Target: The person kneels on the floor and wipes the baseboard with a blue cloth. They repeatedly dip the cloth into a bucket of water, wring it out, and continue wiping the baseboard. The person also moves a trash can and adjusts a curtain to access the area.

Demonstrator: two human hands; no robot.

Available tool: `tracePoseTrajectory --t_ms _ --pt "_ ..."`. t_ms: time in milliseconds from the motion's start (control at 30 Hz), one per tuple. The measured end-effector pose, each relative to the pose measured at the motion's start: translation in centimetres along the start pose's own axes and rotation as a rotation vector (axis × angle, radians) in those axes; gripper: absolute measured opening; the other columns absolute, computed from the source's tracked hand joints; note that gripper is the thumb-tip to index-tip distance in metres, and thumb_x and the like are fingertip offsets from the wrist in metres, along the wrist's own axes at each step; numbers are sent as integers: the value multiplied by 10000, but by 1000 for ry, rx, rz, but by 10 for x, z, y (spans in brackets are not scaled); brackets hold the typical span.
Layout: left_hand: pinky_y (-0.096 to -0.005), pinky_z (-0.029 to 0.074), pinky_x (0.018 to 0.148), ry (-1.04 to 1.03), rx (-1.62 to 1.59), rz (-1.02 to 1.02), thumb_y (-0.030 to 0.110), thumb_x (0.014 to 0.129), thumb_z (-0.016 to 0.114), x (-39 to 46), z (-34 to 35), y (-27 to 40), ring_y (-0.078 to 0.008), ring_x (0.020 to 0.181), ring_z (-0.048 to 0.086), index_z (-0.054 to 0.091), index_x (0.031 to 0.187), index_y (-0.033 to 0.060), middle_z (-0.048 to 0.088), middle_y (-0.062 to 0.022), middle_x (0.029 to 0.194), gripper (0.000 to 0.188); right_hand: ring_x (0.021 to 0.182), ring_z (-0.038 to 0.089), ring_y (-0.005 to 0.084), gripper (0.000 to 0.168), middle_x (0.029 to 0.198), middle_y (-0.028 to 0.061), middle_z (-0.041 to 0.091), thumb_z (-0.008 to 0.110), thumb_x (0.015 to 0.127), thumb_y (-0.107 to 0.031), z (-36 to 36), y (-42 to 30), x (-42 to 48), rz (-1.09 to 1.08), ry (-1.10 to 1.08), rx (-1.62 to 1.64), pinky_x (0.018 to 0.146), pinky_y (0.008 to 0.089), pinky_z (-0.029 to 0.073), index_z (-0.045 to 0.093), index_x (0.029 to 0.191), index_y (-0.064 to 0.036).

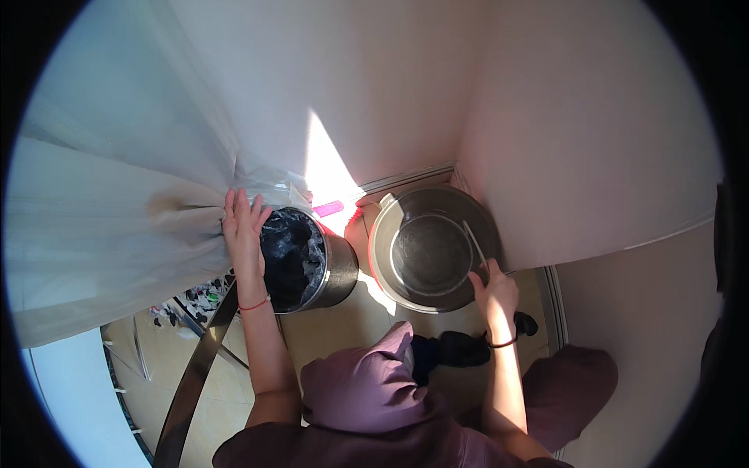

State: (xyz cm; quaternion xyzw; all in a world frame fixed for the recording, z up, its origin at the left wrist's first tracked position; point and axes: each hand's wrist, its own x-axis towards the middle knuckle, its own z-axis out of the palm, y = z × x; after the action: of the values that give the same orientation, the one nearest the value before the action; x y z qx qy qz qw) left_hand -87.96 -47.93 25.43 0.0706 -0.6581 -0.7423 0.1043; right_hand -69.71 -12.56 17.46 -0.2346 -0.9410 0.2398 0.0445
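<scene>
My left hand (243,231) rests with spread fingers at the gathered edge of a pale sheer curtain (117,222), beside the rim of a trash bin (339,272) lined with a black plastic bag (289,251). Nothing shows in its grip. In my right hand (496,289) is a thin, light-coloured stick-like object (477,243), slanting over the right side of a large round basin (383,257). The basin's inside is dark grey, with a lighter ring around its bottom. What the thin object is, I cannot tell.
A pink-handled brush (329,209) lies on the floor between bin and basin, near the wall. Walls (398,88) meet in a corner behind the basin. A dark curved bar (196,374) stands at my left, near a multicoloured shaggy item (205,298). My dark shoe (462,349) is below the basin.
</scene>
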Motion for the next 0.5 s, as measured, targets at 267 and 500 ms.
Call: tracePoseTrajectory --t_ms 267,500 --pt "-412 348 1039 90 23 100 213 956 520 0 15 -27 -335 1265 403 209 1431 104 293 -193 1451 578 568 580 297 290 769 174 633 597 864 -120 49 34 7 8 249 366 559 378 465 588 1154 -114" --pt "-365 323 1054 171 112 236 138 947 521 -13 39 -48 -228 1250 406 219 1433 81 291 -177 1460 575 457 420 101 259 527 70 448 524 854 -30 74 15 -7 202 115 561 454 282 354 634 1084 -75"
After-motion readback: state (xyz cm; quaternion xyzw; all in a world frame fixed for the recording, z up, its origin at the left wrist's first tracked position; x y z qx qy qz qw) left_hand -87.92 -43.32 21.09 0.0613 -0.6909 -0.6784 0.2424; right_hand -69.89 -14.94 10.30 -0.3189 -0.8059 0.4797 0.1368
